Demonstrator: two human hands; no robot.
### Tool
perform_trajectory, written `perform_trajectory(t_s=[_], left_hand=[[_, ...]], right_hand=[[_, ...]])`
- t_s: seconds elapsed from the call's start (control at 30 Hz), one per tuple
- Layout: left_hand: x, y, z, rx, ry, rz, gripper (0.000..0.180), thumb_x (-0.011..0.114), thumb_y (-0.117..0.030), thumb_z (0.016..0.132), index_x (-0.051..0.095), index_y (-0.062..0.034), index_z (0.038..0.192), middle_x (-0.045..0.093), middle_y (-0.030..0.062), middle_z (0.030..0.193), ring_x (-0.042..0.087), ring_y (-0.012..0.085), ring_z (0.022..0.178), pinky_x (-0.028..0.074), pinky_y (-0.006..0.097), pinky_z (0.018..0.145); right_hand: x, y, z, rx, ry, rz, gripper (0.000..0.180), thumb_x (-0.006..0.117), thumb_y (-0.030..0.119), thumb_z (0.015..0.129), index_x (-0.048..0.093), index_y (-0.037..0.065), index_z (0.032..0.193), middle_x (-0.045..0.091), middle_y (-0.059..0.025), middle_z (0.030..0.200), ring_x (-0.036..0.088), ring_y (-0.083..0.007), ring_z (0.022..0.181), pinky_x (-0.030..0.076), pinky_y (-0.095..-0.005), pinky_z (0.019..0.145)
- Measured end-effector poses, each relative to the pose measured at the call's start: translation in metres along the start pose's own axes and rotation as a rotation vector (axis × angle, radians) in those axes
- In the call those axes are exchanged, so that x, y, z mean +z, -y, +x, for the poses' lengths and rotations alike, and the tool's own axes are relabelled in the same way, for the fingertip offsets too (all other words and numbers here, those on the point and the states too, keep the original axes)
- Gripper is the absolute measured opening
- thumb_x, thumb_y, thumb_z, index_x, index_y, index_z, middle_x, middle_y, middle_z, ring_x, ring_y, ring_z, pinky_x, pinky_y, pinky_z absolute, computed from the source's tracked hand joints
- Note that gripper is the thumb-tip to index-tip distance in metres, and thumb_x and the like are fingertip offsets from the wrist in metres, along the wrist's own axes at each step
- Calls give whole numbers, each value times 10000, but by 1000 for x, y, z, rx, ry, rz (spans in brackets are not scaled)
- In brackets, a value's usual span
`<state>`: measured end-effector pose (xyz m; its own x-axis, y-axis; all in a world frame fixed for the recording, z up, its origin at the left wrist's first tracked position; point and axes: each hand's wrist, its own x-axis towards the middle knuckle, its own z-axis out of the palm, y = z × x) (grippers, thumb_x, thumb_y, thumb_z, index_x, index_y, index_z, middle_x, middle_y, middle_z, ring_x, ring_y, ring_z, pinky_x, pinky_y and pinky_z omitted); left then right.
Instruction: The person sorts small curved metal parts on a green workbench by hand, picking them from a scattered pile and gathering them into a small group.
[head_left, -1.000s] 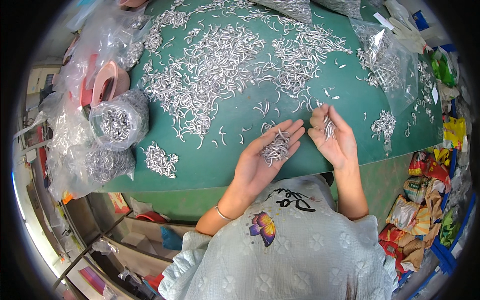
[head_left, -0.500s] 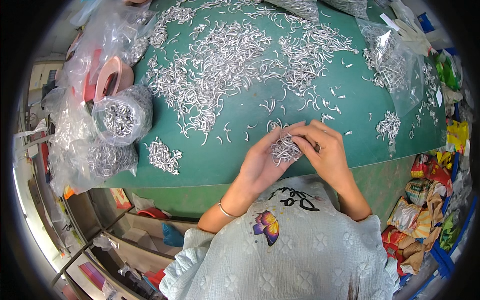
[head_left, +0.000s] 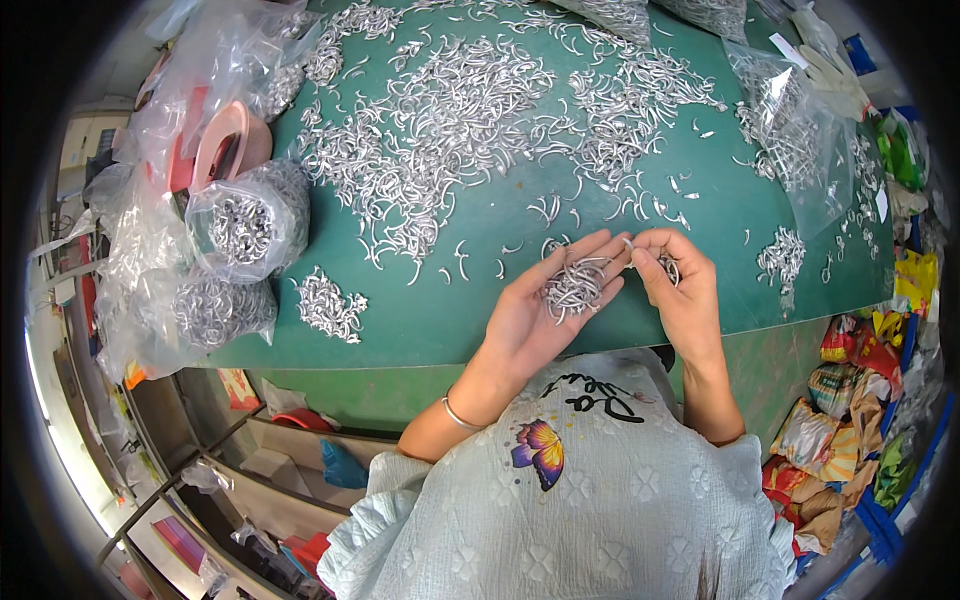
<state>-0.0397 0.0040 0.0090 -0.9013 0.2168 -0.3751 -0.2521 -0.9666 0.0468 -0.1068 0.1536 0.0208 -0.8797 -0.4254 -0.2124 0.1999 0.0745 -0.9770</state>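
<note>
Bags (head_left: 240,225) hold metal hooks; our left hand (head_left: 545,310) cups hooks (head_left: 575,285), fingers spread; right hand (head_left: 680,290) pinches some.

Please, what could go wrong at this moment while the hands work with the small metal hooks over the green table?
1. The left hand lies open with a loose heap of metal hooks on the palm, near the table's front edge; tilting it could spill hooks to the floor.
2. The right hand pinches a few hooks at the fingertips; the curved ends may tangle or prick the skin.
3. Fallen pieces could mix into the small sorted pile.
</note>
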Motion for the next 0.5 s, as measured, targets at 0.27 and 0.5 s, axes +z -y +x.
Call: perform_trajectory(t_s=[0.27, 0.5], left_hand=[[-2, 1, 0, -3, 52, -62, 457, 328, -212, 959, 302, 71, 1318, 296, 202, 1396, 333, 271, 1279, 276, 386, 1073], [-1, 2, 2, -17, 71, -159, 446, 329, -205, 959, 316, 67, 1312, 367, 189, 1348, 387, 262, 1235, 300, 394, 1055]], right_hand=[[-1, 3, -2, -167, -55, -310, 64, 591, 26, 821, 576, -11, 871, 572, -24, 711, 492, -65, 621, 396, -226, 550], [7, 13, -9, -260, 86, -484, 134, 631, -23, 759, 574, 7, 877, 569, -82, 705, 519, -152, 545, 427, -278, 514]])
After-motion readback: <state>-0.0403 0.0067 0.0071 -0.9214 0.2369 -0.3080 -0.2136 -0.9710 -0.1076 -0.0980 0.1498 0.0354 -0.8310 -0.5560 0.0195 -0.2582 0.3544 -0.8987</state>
